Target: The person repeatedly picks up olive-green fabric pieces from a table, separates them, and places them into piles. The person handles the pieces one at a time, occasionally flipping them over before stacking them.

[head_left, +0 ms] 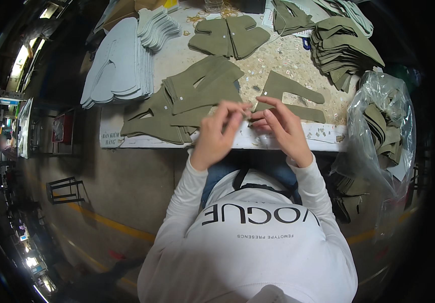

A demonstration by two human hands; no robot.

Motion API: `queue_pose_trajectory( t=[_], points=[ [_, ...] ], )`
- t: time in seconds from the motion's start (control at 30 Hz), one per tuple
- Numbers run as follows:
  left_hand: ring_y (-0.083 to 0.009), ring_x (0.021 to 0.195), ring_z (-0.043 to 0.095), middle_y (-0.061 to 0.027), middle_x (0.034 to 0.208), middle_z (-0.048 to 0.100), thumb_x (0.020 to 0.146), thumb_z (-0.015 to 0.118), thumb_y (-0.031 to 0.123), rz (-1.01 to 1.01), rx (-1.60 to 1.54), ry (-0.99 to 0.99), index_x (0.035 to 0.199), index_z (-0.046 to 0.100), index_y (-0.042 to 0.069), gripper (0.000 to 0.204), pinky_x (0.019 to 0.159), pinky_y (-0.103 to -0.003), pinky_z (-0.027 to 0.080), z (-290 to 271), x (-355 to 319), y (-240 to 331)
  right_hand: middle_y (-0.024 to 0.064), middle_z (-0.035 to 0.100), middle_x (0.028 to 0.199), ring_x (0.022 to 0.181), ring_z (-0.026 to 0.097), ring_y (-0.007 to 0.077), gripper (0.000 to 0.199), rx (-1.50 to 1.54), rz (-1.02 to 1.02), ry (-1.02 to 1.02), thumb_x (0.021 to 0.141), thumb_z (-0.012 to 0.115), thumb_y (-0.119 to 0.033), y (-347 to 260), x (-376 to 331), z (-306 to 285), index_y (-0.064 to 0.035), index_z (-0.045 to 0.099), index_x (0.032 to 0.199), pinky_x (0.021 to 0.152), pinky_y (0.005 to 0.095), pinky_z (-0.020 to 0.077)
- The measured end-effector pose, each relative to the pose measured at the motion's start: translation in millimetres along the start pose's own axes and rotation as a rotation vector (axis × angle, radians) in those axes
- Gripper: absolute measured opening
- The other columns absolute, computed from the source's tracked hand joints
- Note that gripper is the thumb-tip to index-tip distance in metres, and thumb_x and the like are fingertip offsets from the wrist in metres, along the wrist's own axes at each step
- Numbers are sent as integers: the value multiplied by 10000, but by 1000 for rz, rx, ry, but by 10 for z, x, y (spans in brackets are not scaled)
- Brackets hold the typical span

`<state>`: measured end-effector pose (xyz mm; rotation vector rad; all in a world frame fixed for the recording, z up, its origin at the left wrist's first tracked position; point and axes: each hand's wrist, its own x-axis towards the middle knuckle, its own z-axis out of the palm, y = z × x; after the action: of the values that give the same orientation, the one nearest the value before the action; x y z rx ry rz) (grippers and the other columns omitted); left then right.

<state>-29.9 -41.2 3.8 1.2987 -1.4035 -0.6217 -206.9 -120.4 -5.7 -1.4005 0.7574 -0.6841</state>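
My left hand (216, 135) is held over the table's front edge. Its thumb and fingers draw together in a blurred pinch, and anything between them is too small to make out. Close by on the right, my right hand (284, 129) has its fingers apart, their tips near the left fingertips. Under and beyond it lies an olive-green cut fabric piece (278, 83) with a long slot. Left of my hands, overlapping olive-green fabric pieces (207, 83) with slits form a low pile, with tiny white tags on some.
Light grey-blue pieces (119, 60) are stacked at the left. Further olive piles (229, 36) lie at the back, with a curved stack (346, 48) at the back right. A clear plastic bag (404, 116) of olive pieces hangs by the right edge. Small scraps litter the tabletop (290, 55).
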Motion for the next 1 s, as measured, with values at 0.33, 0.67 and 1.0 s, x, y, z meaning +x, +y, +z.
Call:
queue_pose_trajectory(
  t=[0.33, 0.67, 1.0],
  points=[
    [-218, 970, 687, -170, 1064, 692, 1064, 337, 410, -752, -690, -287, 1239, 565, -54, 546, 886, -318, 533, 1, -692, 5, 92, 668, 1013, 799, 640, 89, 333, 52, -58, -134, 849, 693, -44, 246, 185, 159, -14, 642, 1176, 729, 246, 535],
    [-158, 701, 706, -108, 774, 721, 1031, 392, 491, -828, -354, -331, 935, 711, -40, 627, 655, -247, 551, -40, -667, -22, 82, 559, 999, 659, 558, 103, 469, -326, -153, 18, 783, 734, -22, 102, 6, 199, -30, 633, 1241, 619, 216, 467],
    [-303, 1217, 560, -67, 1260, 624, 738, 751, 63, 107, 591, -75, 1134, 704, 103, 401, 1072, -476, 388, 30, -644, -126, 86, 564, 921, 875, 577, 274, 289, -906, -501, 34, 790, 717, -108, 162, 88, -221, -74, 675, 1074, 742, 373, 488]
  ],
)
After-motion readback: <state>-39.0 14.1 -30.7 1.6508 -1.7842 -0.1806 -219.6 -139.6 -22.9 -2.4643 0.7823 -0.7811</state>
